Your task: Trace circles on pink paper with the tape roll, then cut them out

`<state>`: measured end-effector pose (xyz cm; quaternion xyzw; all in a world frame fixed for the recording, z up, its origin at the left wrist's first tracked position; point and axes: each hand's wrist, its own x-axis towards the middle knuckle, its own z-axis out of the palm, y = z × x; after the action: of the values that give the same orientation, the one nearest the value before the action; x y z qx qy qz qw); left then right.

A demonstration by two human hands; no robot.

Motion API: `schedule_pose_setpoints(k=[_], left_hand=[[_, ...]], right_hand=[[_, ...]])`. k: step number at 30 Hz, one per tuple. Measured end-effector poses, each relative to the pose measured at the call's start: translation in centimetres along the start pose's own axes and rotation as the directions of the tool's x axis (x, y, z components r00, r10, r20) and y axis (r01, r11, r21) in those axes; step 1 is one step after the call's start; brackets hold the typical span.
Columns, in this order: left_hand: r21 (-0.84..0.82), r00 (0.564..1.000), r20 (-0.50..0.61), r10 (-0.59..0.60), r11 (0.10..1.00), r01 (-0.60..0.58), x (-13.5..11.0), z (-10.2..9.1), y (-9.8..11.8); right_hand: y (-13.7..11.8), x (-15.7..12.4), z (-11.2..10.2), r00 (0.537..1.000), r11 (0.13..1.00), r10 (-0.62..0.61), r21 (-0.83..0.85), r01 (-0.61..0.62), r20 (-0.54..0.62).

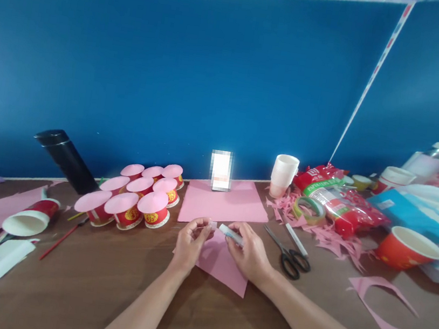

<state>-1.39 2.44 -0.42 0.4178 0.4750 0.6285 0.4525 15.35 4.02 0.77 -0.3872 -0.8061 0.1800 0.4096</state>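
Observation:
My right hand (pixel 250 250) is closed around a white glue stick (pixel 231 235), its end pointing left. Between the fingertips of my left hand (pixel 190 243) is a small translucent cap (pixel 213 225), a short gap away from the stick's end. Under both hands a pink paper piece (pixel 225 269) lies on the brown table. Just beyond them is a larger pink sheet (pixel 222 203). To the right of my right hand lie black-handled scissors (pixel 290 259) and a white stick (pixel 296 239).
Several red cups topped with pink paper discs (pixel 121 208) stand left, near a black bottle (pixel 67 160) and a tipped cup (pixel 32 217). Stacked white cups (pixel 284 174), a tape roll (pixel 309 210), pink scraps (pixel 332 237), a red package (pixel 337 200) and an orange cup (pixel 407 250) are right.

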Motion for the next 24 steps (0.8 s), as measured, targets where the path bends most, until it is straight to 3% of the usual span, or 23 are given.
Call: schedule_pose_setpoints(k=[24], left_hand=[[-0.039,1.000,0.010,-0.019,0.999,0.019,0.16,-0.02,-0.16]], right_hand=[[-0.03,-0.06,-0.10,1.000,1.000,0.001,0.017,-0.001,-0.019]])
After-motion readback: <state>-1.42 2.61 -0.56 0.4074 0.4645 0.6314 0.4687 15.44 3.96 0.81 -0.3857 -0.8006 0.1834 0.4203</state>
